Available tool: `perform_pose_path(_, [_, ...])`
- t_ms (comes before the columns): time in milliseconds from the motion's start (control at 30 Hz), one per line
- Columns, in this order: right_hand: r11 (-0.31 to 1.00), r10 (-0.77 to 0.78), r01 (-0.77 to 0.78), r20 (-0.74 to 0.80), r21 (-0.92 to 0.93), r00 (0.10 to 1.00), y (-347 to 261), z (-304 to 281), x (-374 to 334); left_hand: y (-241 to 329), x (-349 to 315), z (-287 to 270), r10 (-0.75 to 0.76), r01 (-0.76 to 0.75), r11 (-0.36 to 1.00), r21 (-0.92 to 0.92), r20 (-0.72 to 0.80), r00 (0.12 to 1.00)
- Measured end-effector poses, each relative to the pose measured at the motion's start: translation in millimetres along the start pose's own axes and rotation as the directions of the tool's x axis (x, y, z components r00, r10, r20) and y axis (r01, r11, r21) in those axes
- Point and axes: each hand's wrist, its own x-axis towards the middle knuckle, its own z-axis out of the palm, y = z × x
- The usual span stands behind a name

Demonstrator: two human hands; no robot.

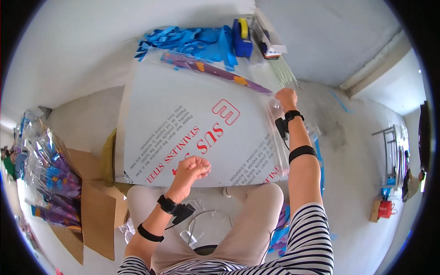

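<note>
My left hand [189,174] hovers over the near part of the table, its fingers curled in toward the thumb, and nothing shows in it. At the table's far right edge, my right hand [287,99] is closed in a fist at the right end of a long, narrow purple packet [215,72] with orange patches, in a clear plastic sleeve. The fingertips themselves are hidden. That packet lies slantwise across the far part of the tabletop [160,96], which is covered in pale film with red and black printing.
Blue ribbon strips [188,41] are heaped at the back, beside a blue tape dispenser [243,39] with yellow tape. Thin pale sticks [283,72] lie at the back right. On the left stands an open cardboard box [98,211] with purple packets [55,174] in clear wrap.
</note>
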Motion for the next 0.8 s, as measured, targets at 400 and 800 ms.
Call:
perform_pose_path(400, [0.677,-0.435,0.674,-0.579,0.295,0.689,-151.2,-164.7,-177.1,36.7,30.3,-4.8,0.055,-0.012,0.932,-0.362,0.109,0.993])
perform_pose_path(800, [0.496,-0.428,0.398,-0.181,0.772,0.885,-175.8,-145.9,-365.0,-9.4,35.1,-58.9,0.030,-0.027,0.997,-0.071,0.050,0.998])
